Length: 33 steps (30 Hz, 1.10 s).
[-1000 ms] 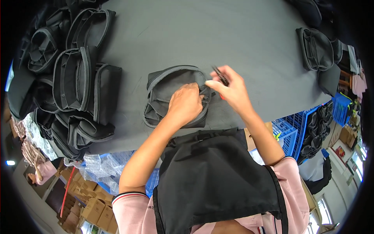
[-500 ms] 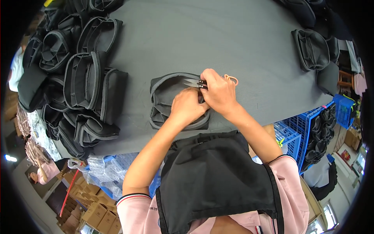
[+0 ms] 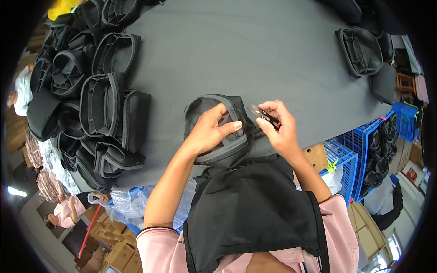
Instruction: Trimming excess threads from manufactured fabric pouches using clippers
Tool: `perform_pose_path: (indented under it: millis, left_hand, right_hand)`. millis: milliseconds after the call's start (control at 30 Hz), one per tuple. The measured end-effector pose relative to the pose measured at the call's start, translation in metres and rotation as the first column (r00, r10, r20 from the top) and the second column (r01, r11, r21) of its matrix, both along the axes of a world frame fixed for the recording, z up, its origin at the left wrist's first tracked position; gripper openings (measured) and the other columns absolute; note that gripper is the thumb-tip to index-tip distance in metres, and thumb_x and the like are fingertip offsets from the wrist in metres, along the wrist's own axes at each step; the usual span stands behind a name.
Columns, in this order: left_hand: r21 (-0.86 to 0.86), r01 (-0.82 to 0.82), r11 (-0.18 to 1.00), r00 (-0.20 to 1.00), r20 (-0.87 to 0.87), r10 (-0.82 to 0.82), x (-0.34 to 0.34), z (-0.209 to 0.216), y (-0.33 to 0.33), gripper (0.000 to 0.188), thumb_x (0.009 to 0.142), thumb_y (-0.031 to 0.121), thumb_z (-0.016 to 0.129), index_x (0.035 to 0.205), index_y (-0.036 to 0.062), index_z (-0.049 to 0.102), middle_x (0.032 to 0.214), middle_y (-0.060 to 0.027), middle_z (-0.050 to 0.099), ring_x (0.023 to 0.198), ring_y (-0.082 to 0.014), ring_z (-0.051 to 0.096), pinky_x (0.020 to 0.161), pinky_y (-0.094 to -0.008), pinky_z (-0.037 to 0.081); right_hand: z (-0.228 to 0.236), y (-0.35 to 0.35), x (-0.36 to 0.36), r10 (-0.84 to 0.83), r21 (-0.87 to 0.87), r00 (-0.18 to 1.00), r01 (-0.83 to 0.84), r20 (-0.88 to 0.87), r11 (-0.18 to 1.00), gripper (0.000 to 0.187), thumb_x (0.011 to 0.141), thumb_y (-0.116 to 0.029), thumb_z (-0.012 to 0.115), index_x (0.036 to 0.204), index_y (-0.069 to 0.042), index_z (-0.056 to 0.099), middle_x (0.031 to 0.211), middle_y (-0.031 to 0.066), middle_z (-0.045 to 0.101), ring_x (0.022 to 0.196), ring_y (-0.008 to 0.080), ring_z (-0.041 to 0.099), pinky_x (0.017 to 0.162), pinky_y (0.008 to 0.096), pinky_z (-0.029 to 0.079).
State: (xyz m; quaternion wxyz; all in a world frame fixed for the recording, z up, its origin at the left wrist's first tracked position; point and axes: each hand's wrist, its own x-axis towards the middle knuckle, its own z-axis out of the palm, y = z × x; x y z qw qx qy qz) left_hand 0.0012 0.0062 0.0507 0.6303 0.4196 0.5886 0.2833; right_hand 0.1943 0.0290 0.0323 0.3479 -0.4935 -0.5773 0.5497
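Observation:
In front of me on the grey table stands a black fabric pouch (image 3: 230,152) with a zipped rim, tilted toward me. My left hand (image 3: 211,130) reaches into its opening, the thumb lying over the rim's right side and the fingers partly hidden inside. Just right of the pouch, my right hand (image 3: 280,127) grips a small pair of thread snips (image 3: 268,117) with black handles. The metal blades point up and left toward the pouch's rim, and they look apart from it.
A heap of similar black pouches (image 3: 98,104) lies along the left side of the table (image 3: 218,50). More pouches (image 3: 359,52) sit at the far right. Blue crates (image 3: 359,141) stand beyond the right edge, cardboard boxes (image 3: 120,255) at lower left. Another person (image 3: 68,211) is at left.
My right hand has moved right and down with the snips, out of the pouch's opening. The pouch has been turned and tilted, and my left hand has shifted its hold on the rim.

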Motion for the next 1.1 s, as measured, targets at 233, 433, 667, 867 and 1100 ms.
perform_pose_path:
  millis: [233, 433, 667, 867, 1100]
  left_hand:
    - [-0.144, 0.045, 0.989, 0.989, 0.145, -0.023, -0.001, 0.010, -0.003, 0.028, 0.081, 0.013, 0.067, 0.103, -0.0012, 0.057, 0.097, -0.0049, 0.062, 0.089, -0.0099, 0.054, 0.078, -0.0269, 0.044]
    - [-0.095, 0.063, 0.993, 0.994, 0.093, -0.055, -0.004, -0.004, -0.009, 0.030, 0.077, 0.019, 0.072, 0.094, -0.0008, 0.057, 0.083, -0.0010, 0.058, 0.075, -0.0075, 0.047, 0.065, -0.0248, 0.040]
    - [-0.138, 0.077, 0.987, 0.994, 0.093, -0.064, -0.005, -0.001, -0.006, 0.032, 0.077, 0.019, 0.072, 0.097, -0.0014, 0.057, 0.087, -0.0028, 0.059, 0.078, -0.0078, 0.048, 0.068, -0.0255, 0.042]
    - [-0.109, -0.063, 0.992, 0.962, 0.259, 0.089, -0.008, 0.010, -0.007, 0.029, 0.088, 0.020, 0.060, 0.106, -0.0022, 0.054, 0.100, -0.0034, 0.059, 0.091, -0.0091, 0.051, 0.079, -0.0263, 0.043]
    - [-0.045, -0.178, 0.983, 0.962, 0.204, 0.183, -0.009, 0.010, -0.013, 0.024, 0.092, 0.022, 0.054, 0.103, 0.0003, 0.054, 0.089, 0.0007, 0.058, 0.082, -0.0064, 0.050, 0.076, -0.0242, 0.043]
  right_hand:
    - [0.015, 0.016, -0.003, 0.198, 0.295, 0.973, -0.224, 0.116, 0.929, 0.023, 0.071, -0.007, 0.070, 0.092, -0.006, 0.061, 0.082, 0.0036, 0.055, 0.064, 0.0147, 0.053, 0.055, 0.0266, 0.043]
    - [0.015, 0.023, -0.002, 0.218, 0.519, 0.928, -0.352, 0.303, 0.779, 0.021, 0.067, -0.008, 0.070, 0.087, -0.007, 0.063, 0.076, 0.0031, 0.054, 0.060, 0.0190, 0.052, 0.053, 0.0317, 0.040]
    - [0.015, 0.015, -0.003, 0.132, 0.520, 0.965, -0.235, 0.228, 0.821, 0.019, 0.067, -0.005, 0.070, 0.084, -0.006, 0.064, 0.071, 0.0042, 0.053, 0.059, 0.0202, 0.051, 0.055, 0.0307, 0.042]
    - [0.019, 0.005, 0.003, 0.115, 0.348, 0.984, -0.157, 0.139, 0.924, 0.021, 0.069, 0.000, 0.068, 0.089, -0.002, 0.064, 0.074, 0.0063, 0.053, 0.062, 0.0174, 0.052, 0.057, 0.0282, 0.043]
    - [0.022, -0.016, 0.014, 0.209, 0.196, 0.973, -0.224, 0.093, 0.955, 0.022, 0.071, 0.000, 0.068, 0.093, -0.002, 0.063, 0.080, 0.0056, 0.052, 0.065, 0.0133, 0.050, 0.057, 0.0247, 0.041]
